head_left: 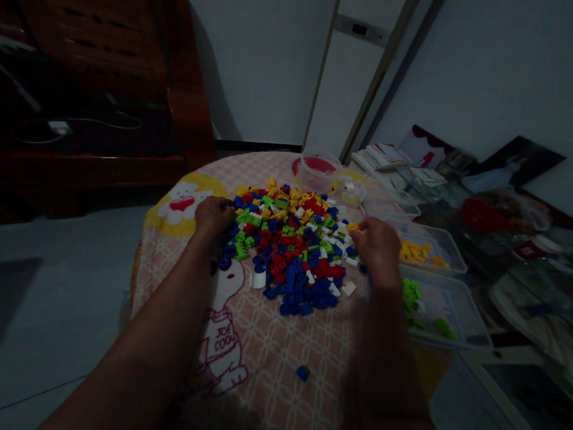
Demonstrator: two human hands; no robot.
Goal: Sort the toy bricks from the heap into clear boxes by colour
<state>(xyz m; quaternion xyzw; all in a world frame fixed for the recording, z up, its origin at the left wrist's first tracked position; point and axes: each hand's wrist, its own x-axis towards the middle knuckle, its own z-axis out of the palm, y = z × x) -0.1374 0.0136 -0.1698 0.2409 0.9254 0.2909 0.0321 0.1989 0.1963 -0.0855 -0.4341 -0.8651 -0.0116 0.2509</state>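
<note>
A mixed pile of toy building bricks (pixel 291 245) in blue, red, green, yellow and white lies on the round table's patterned cloth (pixel 299 350). At the pile's left edge is my left hand (pixel 213 215), its fingers curled beside blue bricks; what they hold, if anything, is hidden. My right hand (pixel 378 244) is at the pile's right edge, its fingers pinched on a yellow brick (pixel 353 227). One blue brick (pixel 303 374) sits apart, closer to me. A white curved piece (pixel 258 279) lies at the pile's front left.
Right of my right hand stand a clear box with yellow bricks (pixel 416 251) and one with green bricks (pixel 411 293). A round clear tub (pixel 319 171) is behind the pile. Papers (pixel 379 156) cover part of a glass table at right. A wooden bench (pixel 189 119) is at left.
</note>
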